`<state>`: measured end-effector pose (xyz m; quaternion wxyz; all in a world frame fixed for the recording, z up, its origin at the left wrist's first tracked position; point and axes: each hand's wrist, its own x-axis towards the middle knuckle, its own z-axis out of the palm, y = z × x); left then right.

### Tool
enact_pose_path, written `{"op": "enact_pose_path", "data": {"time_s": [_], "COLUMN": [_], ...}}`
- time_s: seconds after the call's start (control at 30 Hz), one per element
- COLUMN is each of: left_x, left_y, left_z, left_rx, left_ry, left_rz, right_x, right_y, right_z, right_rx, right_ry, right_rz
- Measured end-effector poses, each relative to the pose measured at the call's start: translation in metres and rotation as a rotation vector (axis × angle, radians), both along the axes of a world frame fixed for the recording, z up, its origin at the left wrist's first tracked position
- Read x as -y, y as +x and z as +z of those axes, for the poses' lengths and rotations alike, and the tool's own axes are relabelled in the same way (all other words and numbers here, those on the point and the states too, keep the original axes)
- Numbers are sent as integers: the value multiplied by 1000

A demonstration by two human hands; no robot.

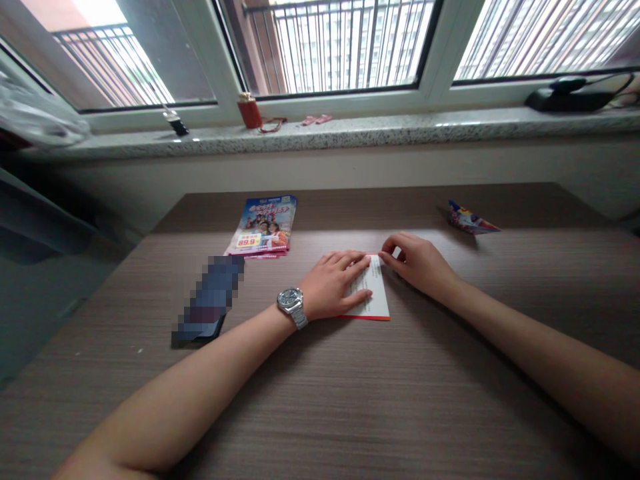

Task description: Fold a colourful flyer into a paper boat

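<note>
A white paper [376, 297] with printed text and a red-orange lower edge lies on the wooden table. My left hand [334, 285], with a metal watch [291, 301] on its wrist, rests flat over the paper's left part, fingers spread, hiding that side. At the paper's top right corner is my right hand [413, 261], its thumb and index finger curled together in a pinch. Whether the paper's corner lies between those fingertips is too small to tell.
Colourful flyers [265, 227] are stacked at the back left, with a blurred dark phone-like object [210, 300] before them. A folded paper piece [470, 220] stands at the back right. The stone windowsill [370, 133] holds a red container [249, 112] and small items.
</note>
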<state>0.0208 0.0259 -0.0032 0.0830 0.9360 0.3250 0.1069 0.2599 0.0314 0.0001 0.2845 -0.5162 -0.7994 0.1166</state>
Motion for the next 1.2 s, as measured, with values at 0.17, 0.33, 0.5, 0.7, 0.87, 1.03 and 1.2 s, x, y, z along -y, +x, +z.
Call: {"op": "enact_pose_path", "data": {"time_s": [0.17,0.33,0.5,0.7,0.87,1.03,1.2], "left_x": [0,-1,-1,-1,-3,-3,-3], "left_y": [0,1,1,0,-2,-3,-3], "left_z": [-1,-3,-2,2,4,4,3], "left_rx": [-7,-13,4,89,148,124,91], "left_ry": [7,10,-14,-21,-27,-59,-66], "left_rz": [0,6,15,25,-42,-102,-103], "right_x": [30,55,65,61,56,49,48], "right_y": [-1,-1,0,6,16,28,30], "right_z": [1,-3,-7,-13,-14,-16,-17], "right_rx": [-3,88,105,98,112,79,64], "right_ry": [-31,51,59,45,19,1,6], "right_rz": [160,299,310,327,340,374,377]}}
